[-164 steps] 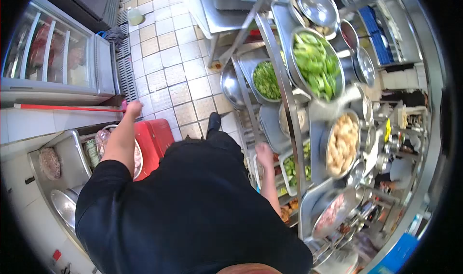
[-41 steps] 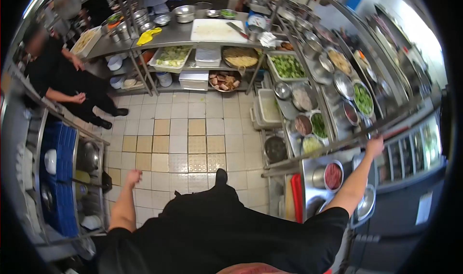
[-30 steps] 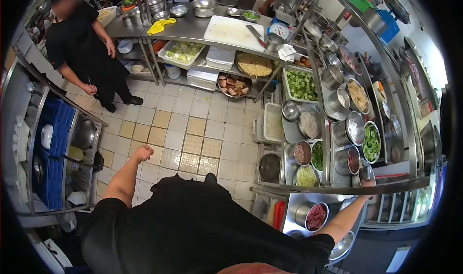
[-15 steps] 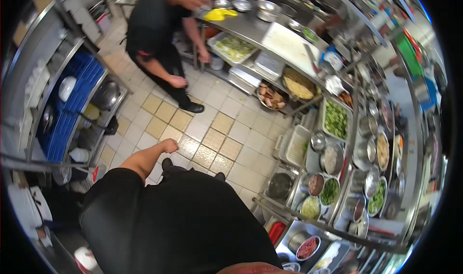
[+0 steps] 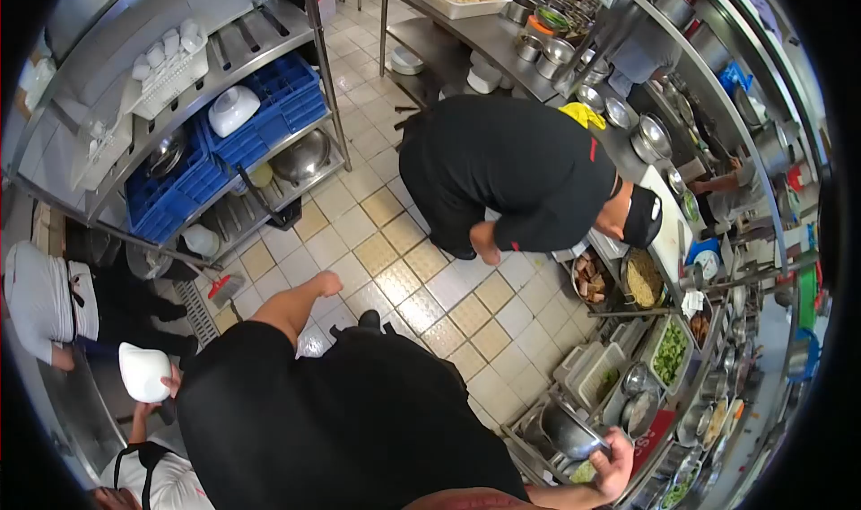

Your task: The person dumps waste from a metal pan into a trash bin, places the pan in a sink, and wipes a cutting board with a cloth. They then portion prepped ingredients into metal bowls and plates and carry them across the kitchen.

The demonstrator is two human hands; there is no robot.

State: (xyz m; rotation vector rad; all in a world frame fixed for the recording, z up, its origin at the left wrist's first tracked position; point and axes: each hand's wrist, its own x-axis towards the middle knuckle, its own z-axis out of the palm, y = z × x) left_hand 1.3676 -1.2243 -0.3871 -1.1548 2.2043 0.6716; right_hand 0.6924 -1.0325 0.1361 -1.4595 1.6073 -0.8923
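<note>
My left hand (image 5: 329,284) hangs over the tiled floor, its fingers curled and nothing showing in them. At the lower right, my right hand (image 5: 612,467) is closed on the rim of a tilted metal bowl (image 5: 572,431). The bowl hangs over the ingredient counter, partly covering the containers below. Close by are a tub of pale chopped food (image 5: 583,471) and a round metal container (image 5: 639,411). A tray of chopped green vegetables (image 5: 671,353) lies farther along the counter.
A person in black (image 5: 511,174) bends toward the shelf ahead. At lower left, a person's hand holds a white bowl (image 5: 144,373); another person in white (image 5: 49,290) stands nearby. Blue crates (image 5: 260,138) fill the left rack. A red-headed brush (image 5: 225,287) is near the drain.
My right hand has come into view with the metal bowl. The view has turned right. The person ahead has bent over toward the counter, and people at lower left show more.
</note>
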